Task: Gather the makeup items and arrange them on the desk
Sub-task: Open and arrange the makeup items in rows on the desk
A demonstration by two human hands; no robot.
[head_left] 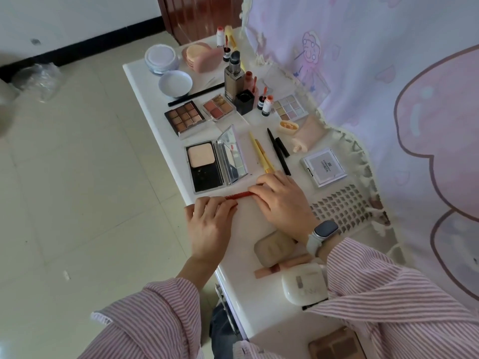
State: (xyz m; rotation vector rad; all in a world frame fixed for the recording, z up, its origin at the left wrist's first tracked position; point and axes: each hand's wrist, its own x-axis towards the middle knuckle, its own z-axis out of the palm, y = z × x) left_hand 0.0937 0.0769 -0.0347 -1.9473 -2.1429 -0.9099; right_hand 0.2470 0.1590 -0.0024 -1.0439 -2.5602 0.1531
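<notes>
A long-sleeved shirt (404,301) with fine pink and white vertical stripes is worn, of a light, loosely hanging fabric. The left sleeve (145,325) is seen wide and baggy, its cuff folded back with a paler inner edge shown at the opening. The right sleeve (388,286) is creased in soft folds, and its cuff ends just behind a smartwatch (322,233). The smartwatch is fitted with a rounded rectangular dark face in a silver-grey case and a white band. Below the shirt, between the two sleeves, a patch of dark blue trousers (223,330) is seen. Both hands are bare below the cuffs.
</notes>
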